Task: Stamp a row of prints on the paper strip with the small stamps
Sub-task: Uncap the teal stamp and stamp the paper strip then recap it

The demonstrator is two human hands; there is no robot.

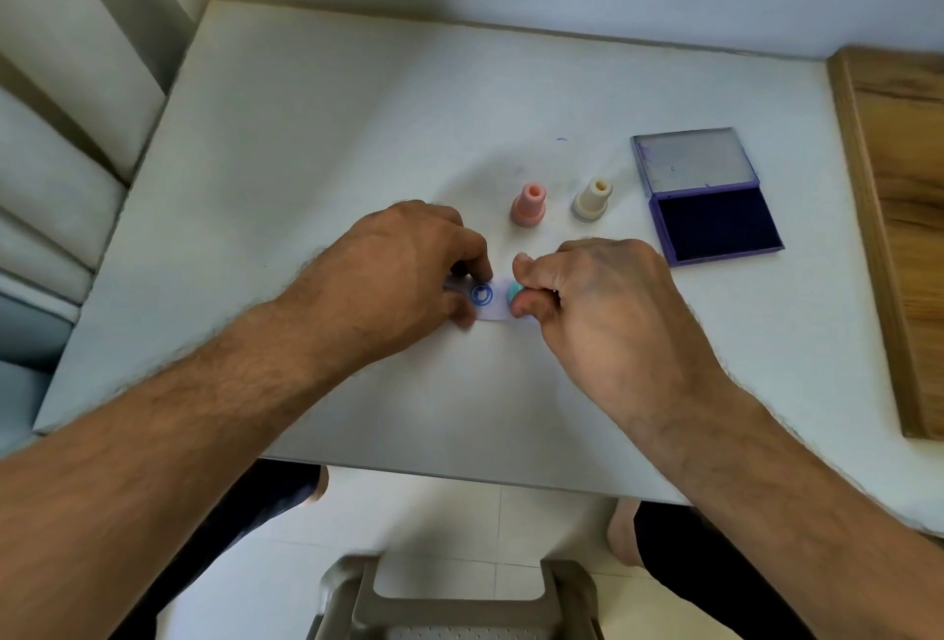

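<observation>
A pale paper strip (493,311) lies flat on the white table (357,128), mostly hidden under both hands. One blue ring print (480,294) shows on it. My left hand (403,271) presses its fingertips on the strip's left part. My right hand (597,297) pinches a small teal stamp (513,293) between thumb and fingers, its head down on the strip just right of the print. A pink stamp (528,204) and a cream stamp (592,199) stand upright behind the hands.
An open purple ink pad (715,225) with its lid folded back sits at the right of the stamps. A wooden board (899,231) runs along the table's right edge. A grey stool (454,598) stands below the table's front edge.
</observation>
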